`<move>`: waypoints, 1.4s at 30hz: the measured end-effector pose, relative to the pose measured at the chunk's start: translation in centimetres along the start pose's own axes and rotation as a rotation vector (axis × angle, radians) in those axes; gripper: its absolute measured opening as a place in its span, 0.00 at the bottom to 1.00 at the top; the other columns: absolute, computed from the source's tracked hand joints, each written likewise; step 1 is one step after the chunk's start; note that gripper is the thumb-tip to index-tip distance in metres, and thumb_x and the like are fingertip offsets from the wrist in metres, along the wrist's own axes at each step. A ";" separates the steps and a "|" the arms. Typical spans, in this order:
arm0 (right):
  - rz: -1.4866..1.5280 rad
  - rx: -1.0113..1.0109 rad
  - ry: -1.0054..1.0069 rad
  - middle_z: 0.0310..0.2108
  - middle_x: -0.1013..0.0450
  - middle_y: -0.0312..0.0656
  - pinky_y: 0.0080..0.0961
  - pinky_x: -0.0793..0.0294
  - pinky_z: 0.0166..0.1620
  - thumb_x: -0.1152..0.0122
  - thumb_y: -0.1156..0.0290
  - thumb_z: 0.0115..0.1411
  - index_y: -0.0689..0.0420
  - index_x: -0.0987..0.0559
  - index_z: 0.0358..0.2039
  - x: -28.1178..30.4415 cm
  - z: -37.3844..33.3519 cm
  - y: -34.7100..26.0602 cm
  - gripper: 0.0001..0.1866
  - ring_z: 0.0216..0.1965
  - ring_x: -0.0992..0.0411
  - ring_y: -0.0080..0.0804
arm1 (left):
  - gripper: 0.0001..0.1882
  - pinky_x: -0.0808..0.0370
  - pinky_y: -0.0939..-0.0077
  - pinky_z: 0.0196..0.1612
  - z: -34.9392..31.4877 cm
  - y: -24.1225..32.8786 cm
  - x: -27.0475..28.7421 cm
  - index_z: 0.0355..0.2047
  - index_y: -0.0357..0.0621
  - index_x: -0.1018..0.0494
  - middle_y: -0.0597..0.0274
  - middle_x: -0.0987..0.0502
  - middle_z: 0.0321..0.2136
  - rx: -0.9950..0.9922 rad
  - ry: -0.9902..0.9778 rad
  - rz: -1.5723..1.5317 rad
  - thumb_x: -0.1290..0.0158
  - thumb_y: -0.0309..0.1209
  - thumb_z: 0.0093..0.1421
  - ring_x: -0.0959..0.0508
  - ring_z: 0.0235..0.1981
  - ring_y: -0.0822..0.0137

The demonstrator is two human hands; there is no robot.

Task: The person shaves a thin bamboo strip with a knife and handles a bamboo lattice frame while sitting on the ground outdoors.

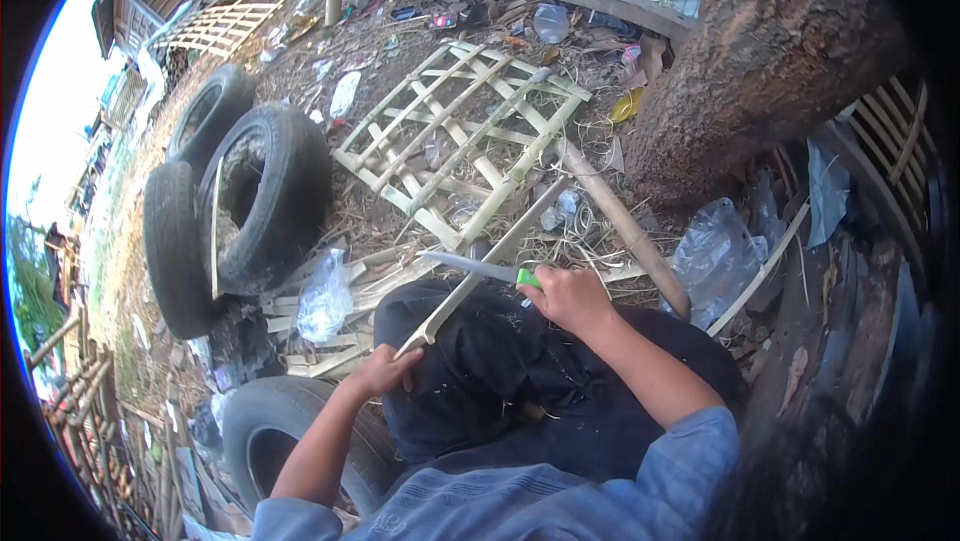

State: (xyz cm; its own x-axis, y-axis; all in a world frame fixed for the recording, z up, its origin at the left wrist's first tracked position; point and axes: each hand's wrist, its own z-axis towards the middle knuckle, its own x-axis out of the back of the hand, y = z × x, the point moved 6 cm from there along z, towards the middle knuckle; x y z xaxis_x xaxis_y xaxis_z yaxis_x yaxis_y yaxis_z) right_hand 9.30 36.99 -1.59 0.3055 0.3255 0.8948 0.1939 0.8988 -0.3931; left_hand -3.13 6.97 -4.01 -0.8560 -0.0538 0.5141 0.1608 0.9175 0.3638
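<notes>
My left hand is closed around the near end of a pale bamboo strip, which slants away from me across my knee. A green-handled knife is in my right hand, its blade pointing left and crossing the strip. Whether the edge touches the bamboo I cannot tell. Beyond the strip's far end lies a woven bamboo lattice panel on the ground. Split bamboo pieces and thin shavings are scattered by my knees.
Several worn tyres stand at the left, with another tyre by my left elbow. A thick tree trunk leans at the right. A round wooden pole lies near the panel. Clear plastic bags and litter cover the ground.
</notes>
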 end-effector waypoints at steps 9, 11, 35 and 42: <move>0.076 0.015 -0.021 0.13 0.28 0.42 0.35 0.26 0.20 0.49 0.44 0.61 0.54 0.27 0.23 -0.8 -0.3 0.5 0.24 0.16 0.25 0.40 | 0.32 0.30 0.71 0.26 0.4 -0.9 0.1 0.16 0.40 0.23 0.61 0.24 0.14 0.040 0.052 0.040 0.54 0.56 0.62 0.25 0.19 0.68; 0.095 0.046 0.007 0.12 0.29 0.42 0.37 0.26 0.20 0.49 0.44 0.61 0.53 0.26 0.22 -1.4 -0.5 1.0 0.24 0.15 0.25 0.40 | 0.32 0.30 0.71 0.26 0.6 -1.3 0.0 0.17 0.40 0.23 0.61 0.24 0.14 0.037 0.037 0.044 0.54 0.56 0.62 0.26 0.19 0.68; 0.438 -0.281 0.134 0.16 0.27 0.49 0.43 0.27 0.26 0.48 0.49 0.63 0.59 0.24 0.26 0.8 1.0 5.7 0.23 0.23 0.25 0.51 | 0.45 0.32 0.78 0.18 1.1 -2.3 0.4 0.20 0.33 0.21 0.61 0.29 0.10 0.083 -0.241 -0.110 0.64 0.67 0.60 0.31 0.12 0.71; 0.372 -0.039 -0.017 0.13 0.28 0.47 0.42 0.24 0.25 0.50 0.44 0.62 0.57 0.24 0.22 -3.8 -0.6 -2.0 0.27 0.19 0.24 0.47 | 0.43 0.33 0.78 0.18 1.8 -1.8 -0.4 0.18 0.34 0.21 0.61 0.28 0.10 0.029 -0.125 -0.101 0.62 0.65 0.62 0.30 0.12 0.71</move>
State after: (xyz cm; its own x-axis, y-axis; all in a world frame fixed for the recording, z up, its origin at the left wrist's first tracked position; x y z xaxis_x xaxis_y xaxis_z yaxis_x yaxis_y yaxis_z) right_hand 8.36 33.82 -4.35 0.3466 0.6326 0.6926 0.1077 0.7066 -0.6993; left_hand -3.95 6.00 -6.26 -0.9218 -0.0988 0.3748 0.0578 0.9211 0.3851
